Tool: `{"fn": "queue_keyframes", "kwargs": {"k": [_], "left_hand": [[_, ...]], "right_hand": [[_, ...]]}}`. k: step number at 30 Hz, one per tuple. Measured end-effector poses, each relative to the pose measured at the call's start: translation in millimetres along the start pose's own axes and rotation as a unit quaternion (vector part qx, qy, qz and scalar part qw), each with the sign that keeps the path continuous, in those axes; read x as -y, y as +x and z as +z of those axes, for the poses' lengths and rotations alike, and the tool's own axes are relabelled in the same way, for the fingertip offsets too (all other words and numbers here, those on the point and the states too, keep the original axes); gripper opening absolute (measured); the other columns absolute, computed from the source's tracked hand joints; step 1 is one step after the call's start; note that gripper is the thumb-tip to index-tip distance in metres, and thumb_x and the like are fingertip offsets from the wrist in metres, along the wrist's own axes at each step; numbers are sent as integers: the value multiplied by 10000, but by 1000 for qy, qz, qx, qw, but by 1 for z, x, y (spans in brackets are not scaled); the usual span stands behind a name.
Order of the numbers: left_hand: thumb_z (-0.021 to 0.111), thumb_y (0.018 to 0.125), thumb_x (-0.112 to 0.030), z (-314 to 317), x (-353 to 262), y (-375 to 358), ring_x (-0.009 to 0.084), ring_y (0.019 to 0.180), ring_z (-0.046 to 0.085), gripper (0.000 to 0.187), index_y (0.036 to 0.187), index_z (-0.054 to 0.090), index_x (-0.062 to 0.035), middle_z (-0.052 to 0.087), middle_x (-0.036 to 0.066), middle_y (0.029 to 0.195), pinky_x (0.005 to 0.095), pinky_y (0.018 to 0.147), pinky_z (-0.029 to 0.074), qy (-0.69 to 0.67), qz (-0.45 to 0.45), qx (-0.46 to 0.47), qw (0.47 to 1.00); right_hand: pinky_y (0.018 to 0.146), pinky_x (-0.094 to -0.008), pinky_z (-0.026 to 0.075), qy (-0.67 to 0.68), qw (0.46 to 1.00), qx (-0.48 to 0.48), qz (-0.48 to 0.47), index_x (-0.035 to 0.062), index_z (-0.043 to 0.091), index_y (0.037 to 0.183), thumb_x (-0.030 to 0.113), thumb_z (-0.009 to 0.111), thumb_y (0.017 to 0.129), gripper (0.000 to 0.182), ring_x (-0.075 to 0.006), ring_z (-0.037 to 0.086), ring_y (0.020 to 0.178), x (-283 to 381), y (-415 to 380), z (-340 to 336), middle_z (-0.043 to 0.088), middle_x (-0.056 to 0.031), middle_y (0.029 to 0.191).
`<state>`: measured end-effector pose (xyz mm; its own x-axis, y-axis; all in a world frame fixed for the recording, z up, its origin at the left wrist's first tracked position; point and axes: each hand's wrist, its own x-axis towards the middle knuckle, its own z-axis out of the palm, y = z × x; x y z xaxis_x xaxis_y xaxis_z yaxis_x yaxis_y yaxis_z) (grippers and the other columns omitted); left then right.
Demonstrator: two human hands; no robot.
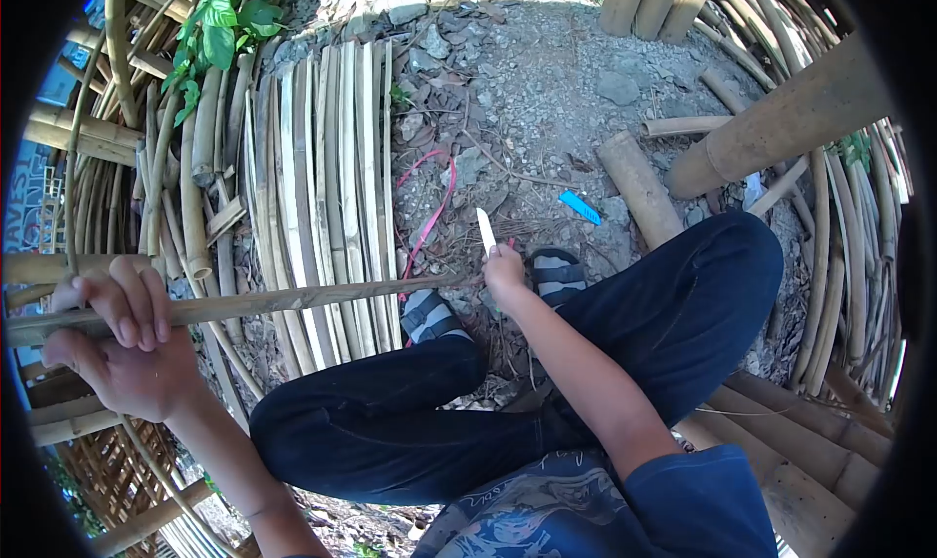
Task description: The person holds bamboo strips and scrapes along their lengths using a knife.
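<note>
Left hand (pixel 122 348): fingers curled fully round the strip (pixel 254 304), clenched on it, fingertips (pixel 132 332) lying over its upper face with the thumb side beneath. The grasp sits near the strip's left end, at the left of the view.

Strip: a long, thin length of split bamboo, held roughly level, tilted slightly up to the right. It runs from the left hand across the slats (pixel 327 187) to a point just beside the right hand (pixel 505 270). Whether its far tip touches the knife or the right hand cannot be told.

Right hand: fingers closed tight round the handle of the knife (pixel 486 230); the handle itself is hidden inside the fist. The pale blade stands up and away from the person, leaning slightly left, clear of the fingers. The blade's base lies near the strip's right end.

Surroundings: the person is seated with knees bent, in dark trousers (pixel 644 304), striped sandals (pixel 558 275) on stony ground (pixel 527 90). The slats lie side by side on the ground under the strip. A pink cord (pixel 429 217) lies between the slats and the knife. A blue comb (pixel 580 207) lies on the ground to the right of the blade, well apart from it. Bamboo poles (pixel 639 187) lie and lean at right
</note>
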<state>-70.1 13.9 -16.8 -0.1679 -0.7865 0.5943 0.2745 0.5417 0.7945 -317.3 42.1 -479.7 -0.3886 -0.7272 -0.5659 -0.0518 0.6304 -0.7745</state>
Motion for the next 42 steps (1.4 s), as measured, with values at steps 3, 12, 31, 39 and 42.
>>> {"fn": "queue_keyframes", "kwargs": {"k": [3,12,31,39,42], "left_hand": [[391,1048,-426,-6,-14,-7,101,608,331,450,1063,564,-11,412,3,711,226,518,328,-34,-18,-24,999],[489,998,-275,5,-21,-17,77,446,261,289,764,422,-120,331,-41,540,212,435,236,11,27,-172,985],[470,928,-322,-1,-22,-9,73,378,275,333,634,396,-184,333,-44,459,198,385,230,-17,-9,-141,990],[380,991,-398,-9,-23,-10,87,384,259,440,645,423,-130,352,-30,458,229,382,234,-49,-18,-59,997],[405,963,-376,-10,-24,-13,89,347,256,388,649,428,-149,358,-36,447,221,334,234,-15,0,-105,994]], "right_hand": [[575,-304,437,29,986,50,157,44,612,880,399,424,1038,432,-150,549,616,-7,-42,3,514,-43,636],[918,-449,453,-134,975,75,163,29,682,1102,473,433,1016,516,-390,615,1082,0,-53,17,672,-227,1100],[853,-417,454,4,980,162,115,-10,674,1023,418,419,1039,498,-301,638,979,16,-89,26,688,-185,996],[885,-480,461,-65,975,109,180,6,673,1079,428,397,1037,506,-395,620,1068,-30,-46,13,670,-229,1092],[879,-452,461,-112,979,90,146,2,673,1085,408,421,1037,481,-356,626,1034,-29,-48,19,675,-211,1065]]}}
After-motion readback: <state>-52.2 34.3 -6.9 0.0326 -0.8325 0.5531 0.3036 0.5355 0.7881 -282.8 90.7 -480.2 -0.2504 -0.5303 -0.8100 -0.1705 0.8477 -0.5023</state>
